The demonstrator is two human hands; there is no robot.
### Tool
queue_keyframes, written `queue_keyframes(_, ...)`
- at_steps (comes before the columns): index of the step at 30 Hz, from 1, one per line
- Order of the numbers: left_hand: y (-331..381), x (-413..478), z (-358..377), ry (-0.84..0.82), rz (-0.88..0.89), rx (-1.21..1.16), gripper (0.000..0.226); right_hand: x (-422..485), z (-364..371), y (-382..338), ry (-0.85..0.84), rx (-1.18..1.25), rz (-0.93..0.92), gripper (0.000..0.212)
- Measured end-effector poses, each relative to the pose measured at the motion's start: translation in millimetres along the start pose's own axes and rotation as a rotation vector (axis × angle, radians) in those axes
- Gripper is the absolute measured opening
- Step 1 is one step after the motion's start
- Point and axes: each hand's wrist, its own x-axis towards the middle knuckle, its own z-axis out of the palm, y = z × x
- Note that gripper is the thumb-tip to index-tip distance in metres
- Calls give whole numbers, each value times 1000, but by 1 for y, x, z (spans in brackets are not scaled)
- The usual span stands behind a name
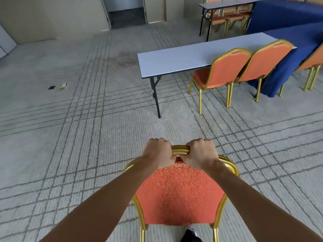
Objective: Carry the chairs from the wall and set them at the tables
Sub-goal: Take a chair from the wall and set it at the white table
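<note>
Bright, soft, even; faint shadows beneath the far desk (174,60). Bowed toward the edges, smeared with motion blur across the near carpet (61,172).

The near chair (178,194) has a glossy gold metal frame and a back of orange cloth woven with a raised swirl pattern. The far table (188,58) shows a smooth, matt pale top on black metal legs. Blue cloth (288,18) drapes the right tables. The carpet (70,137) looks rough and matt.

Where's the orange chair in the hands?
Head view, bottom centre: the gold-framed orange padded chair, gripped at its top rail by the left hand and right hand, nearer than the grey folding table.
</note>
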Motion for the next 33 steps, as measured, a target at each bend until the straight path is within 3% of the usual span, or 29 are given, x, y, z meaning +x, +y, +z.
queue_keyframes(12,-38,184,-12,-67,-66,43,31,181,7,88,2,44,-90,37)
queue_keyframes(33,-156,561,-20,-27,6,-18,29,549,34,228,103,-5,-134,36)
